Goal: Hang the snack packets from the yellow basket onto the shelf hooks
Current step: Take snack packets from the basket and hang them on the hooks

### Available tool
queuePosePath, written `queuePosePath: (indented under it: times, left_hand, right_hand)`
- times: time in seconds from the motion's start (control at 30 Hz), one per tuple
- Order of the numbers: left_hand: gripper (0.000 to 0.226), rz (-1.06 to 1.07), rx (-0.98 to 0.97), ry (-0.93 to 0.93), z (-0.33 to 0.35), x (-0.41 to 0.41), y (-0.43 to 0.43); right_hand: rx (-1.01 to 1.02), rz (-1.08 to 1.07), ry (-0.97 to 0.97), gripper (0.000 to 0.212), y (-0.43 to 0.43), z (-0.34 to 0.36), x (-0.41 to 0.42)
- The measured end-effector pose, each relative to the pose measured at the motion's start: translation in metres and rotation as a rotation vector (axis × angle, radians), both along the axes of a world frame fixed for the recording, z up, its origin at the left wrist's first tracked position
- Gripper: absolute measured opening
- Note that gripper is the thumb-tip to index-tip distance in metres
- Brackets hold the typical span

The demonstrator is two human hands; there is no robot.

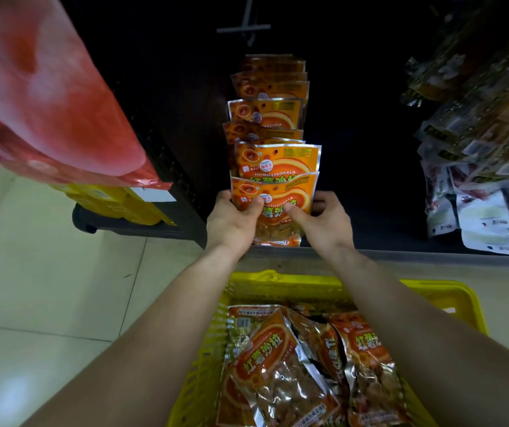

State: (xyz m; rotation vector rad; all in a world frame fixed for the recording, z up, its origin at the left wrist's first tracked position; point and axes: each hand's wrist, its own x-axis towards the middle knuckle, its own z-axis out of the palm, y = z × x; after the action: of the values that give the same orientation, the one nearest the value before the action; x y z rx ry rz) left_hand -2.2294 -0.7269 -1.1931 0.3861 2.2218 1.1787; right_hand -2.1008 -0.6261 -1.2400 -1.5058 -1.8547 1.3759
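**tileguy:** so where's the packet at right now?

**shelfwatch:** Dead centre of the frame. One orange snack packet is gripped from both sides. The left hand has its thumb across the front and its fingers curled round the left edge. The right hand mirrors that on the right edge.

**tileguy:** on the peg yet?

**shelfwatch:** Can't tell tbh. Its top overlaps the lowest of the hung packets, which run up the dark shelf, and whatever peg carries them is hidden. A bare hook shows at top centre.

**tileguy:** and the rest of the stock?

**shelfwatch:** The loose packets are heaped in the yellow basket at the bottom of the frame, under both forearms.
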Motion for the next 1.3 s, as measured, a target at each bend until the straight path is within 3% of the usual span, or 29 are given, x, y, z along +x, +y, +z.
queuePosePath:
  times: [0.27, 0.57, 0.77, 1.03, 1.3]
  left_hand:
    - [0.053, 0.036, -0.124, 0.161, -0.001, 0.010, -0.004]
    - [0.061, -0.128, -0.102, 0.144, 0.005, 0.029, -0.024]
    - [0.063, -0.231, -0.049, 0.233, 0.002, 0.033, -0.031]
    - [0.069, -0.338, -0.137, 0.302, -0.016, 0.007, -0.016]
    - [0.067, -0.358, -0.080, 0.219, 0.001, 0.018, -0.048]
  right_hand:
    - [0.031, 0.037, -0.058, 0.037, -0.017, 0.000, -0.032]
    - [0.011, 0.031, -0.071, 0.061, -0.008, 0.006, -0.001]
    - [0.172, 0.116, 0.026, 0.027, -0.017, 0.017, 0.015]
    - [0.126, 0.378, 0.000, 0.056, -0.009, 0.009, -0.002]
    - [0.128, 0.388, -0.065, 0.053, -0.021, 0.039, 0.026]
